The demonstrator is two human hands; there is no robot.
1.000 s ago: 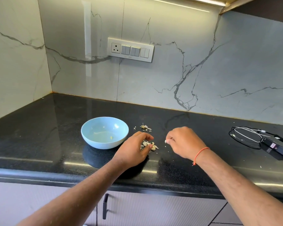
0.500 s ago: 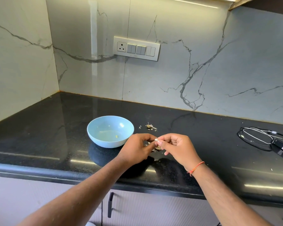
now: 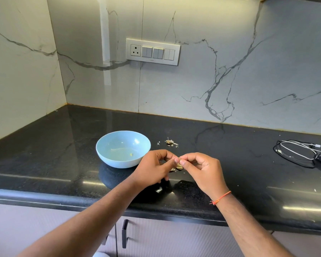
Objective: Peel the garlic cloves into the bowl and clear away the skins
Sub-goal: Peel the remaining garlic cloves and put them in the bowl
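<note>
Both hands meet just above the black bench [image 3: 44, 156], right of the bowl. The left hand [image 3: 152, 168] and the right hand [image 3: 202, 169] are pinched narrow, thumb tips almost touching, and seem to hold one garlic clove between them. The clove itself is hidden by the fingertips, so this is a judgement from the pose. Holding it from both sides like this would let one hand steady it while the other nail lifts the skin.

Directly under the hands lies a small pile of unpeeled cloves [image 3: 178, 166], kept close so the next one is within reach. How many remain there cannot be told.

The pale blue bowl [image 3: 107, 156] stands just left of the hands, near enough for a peeled clove to be dropped in with a short move. Only one small yellowish bit [image 3: 131, 154] shows inside, so the task looks to be at an early stage.

A little heap of dry skins [image 3: 170, 143] sits farther back, to the right of the bowl and apart from the cloves, which keeps waste from mixing with them. It has yet to be cleared.

Coiled cables and a charger [image 3: 302, 153] lie far to the right, well away from the work.
</note>
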